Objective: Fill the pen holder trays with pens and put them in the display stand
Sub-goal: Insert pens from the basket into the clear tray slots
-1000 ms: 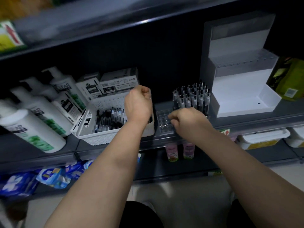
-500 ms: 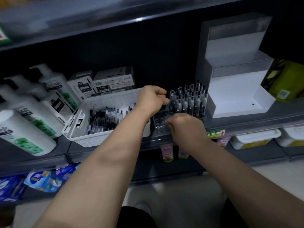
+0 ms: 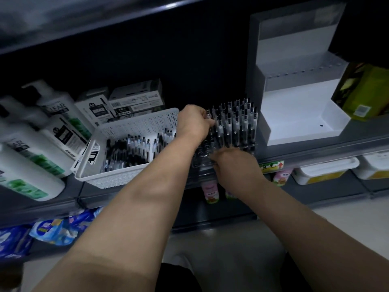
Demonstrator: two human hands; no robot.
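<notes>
Two hands: left hand [image 3: 193,123] fingers pinch one pen [image 3: 208,114], right hand [image 3: 235,165] fingers grip one tray [image 3: 202,157].

Wearer's body. Left forearm [image 3: 134,197] and right forearm [image 3: 294,207] are bare down to the left hand [image 3: 192,123] and right hand [image 3: 233,167]; a black garment [image 3: 179,279] lies well behind both hands.

perforated white plastic basket [image 3: 134,131], clear plastic tray [image 3: 202,159]

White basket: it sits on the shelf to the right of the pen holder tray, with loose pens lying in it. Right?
Wrong side. The head view shows the white basket on the shelf to the left of the pen holder tray, not the right, with loose pens lying in it.
</notes>
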